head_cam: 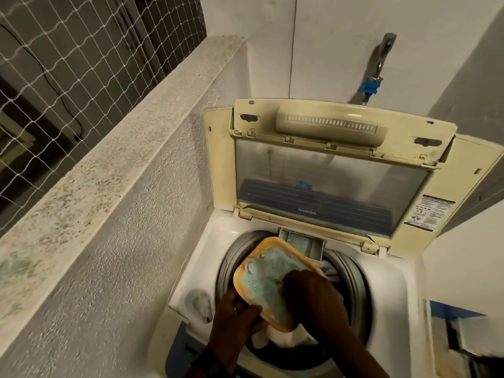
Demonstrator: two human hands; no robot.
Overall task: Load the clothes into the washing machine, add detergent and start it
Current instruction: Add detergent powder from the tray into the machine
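A top-loading washing machine (191,271) stands with its lid (327,170) raised. White clothes (283,338) lie in the drum. Over the drum I hold an orange container (261,248) filled with pale blue detergent powder (261,279), tilted toward the machine's detergent drawer (302,241), which holds some blue powder. My left hand (234,320) grips the container's near corner. My right hand (313,298) reaches into the powder; its fingers are bent, and whether they hold any powder is hidden.
A speckled concrete ledge (114,148) with netting above runs along the left. A tap with a blue hose fitting (369,87) sits on the white wall behind the lid. A blue and white object (458,331) lies at the right.
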